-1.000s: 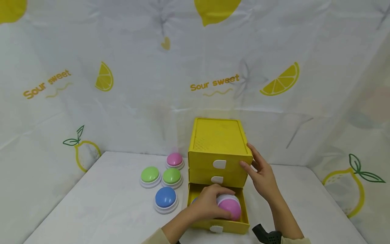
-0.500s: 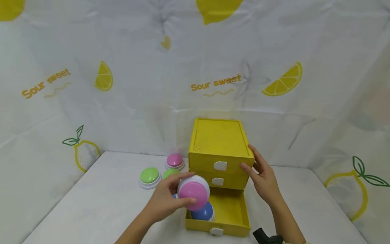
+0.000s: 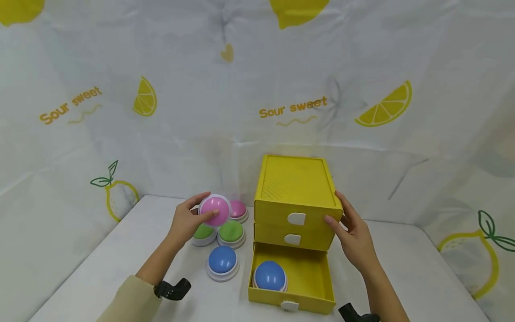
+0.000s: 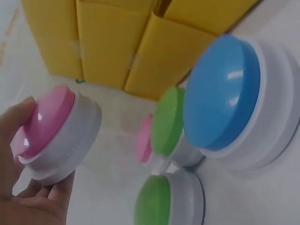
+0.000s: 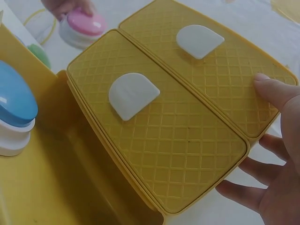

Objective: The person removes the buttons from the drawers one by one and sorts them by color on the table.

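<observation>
My left hand (image 3: 186,223) pinches a pink domed push button (image 3: 215,210) with a white base, thumb on the dome and fingers behind the base. It is up off the table, in front of the green and pink buttons at the left. My right hand (image 3: 356,239) grips the right front corner of the yellow drawer cabinet (image 3: 295,179); the right wrist view shows its thumb (image 5: 274,91) on the top drawer's front and its fingers at the side. The bottom drawer (image 3: 311,275) is pulled out, with a blue push button (image 3: 270,276) at its left.
On the table left of the cabinet stand a blue button (image 3: 222,260), two green buttons (image 3: 231,231) and another pink button (image 3: 238,209). The upper two drawers, with white tabs (image 3: 296,218), are closed. A lemon-print cloth (image 3: 193,125) hangs behind.
My left hand has lifted the pink button out of the bottom drawer and carried it left and back over the table. My right hand has stayed on the cabinet's corner.
</observation>
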Demonstrator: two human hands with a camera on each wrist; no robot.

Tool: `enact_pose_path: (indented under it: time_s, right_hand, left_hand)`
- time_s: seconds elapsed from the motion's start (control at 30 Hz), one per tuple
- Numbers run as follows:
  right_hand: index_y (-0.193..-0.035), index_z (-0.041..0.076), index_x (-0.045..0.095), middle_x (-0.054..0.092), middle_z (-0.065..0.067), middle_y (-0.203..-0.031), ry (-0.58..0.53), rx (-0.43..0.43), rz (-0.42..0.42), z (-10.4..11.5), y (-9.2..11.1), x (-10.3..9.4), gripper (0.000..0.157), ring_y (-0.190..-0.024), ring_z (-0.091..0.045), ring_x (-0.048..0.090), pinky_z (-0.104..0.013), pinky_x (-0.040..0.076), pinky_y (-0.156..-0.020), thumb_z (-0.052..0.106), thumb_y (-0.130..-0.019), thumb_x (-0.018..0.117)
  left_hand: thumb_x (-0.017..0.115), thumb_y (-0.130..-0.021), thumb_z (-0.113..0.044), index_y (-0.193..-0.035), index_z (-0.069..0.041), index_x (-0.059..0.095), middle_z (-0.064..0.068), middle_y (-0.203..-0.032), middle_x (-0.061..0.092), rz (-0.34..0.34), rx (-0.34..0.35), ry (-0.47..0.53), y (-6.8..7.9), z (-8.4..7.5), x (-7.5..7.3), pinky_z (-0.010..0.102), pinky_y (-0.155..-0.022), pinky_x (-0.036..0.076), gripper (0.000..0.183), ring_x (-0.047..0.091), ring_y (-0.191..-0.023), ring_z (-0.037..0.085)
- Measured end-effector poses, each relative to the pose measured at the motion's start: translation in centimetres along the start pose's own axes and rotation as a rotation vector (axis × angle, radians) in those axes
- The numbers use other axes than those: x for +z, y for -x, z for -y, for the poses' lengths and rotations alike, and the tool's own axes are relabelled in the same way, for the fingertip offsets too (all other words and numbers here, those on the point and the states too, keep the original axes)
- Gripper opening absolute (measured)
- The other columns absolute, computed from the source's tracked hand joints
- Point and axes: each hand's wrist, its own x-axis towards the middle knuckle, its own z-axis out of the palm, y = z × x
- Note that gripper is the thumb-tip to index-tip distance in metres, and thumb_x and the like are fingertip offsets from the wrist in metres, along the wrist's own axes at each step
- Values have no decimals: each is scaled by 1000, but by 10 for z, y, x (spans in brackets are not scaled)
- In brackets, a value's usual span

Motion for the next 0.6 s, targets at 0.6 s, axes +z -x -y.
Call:
enact_pose_path:
  time_s: [0.6]
  right_hand:
    - [-160,34,27,34,-8,-165,-25,-39,-22,-3,-1,1,67,-125,15,49,-6,49,-89,18,-103,59]
  left_hand:
    - [69,-95,-28,-149,1,45,34,-151,42,-105,-274,-60,-66,51,4,53,-117,40,65,42,-142,43]
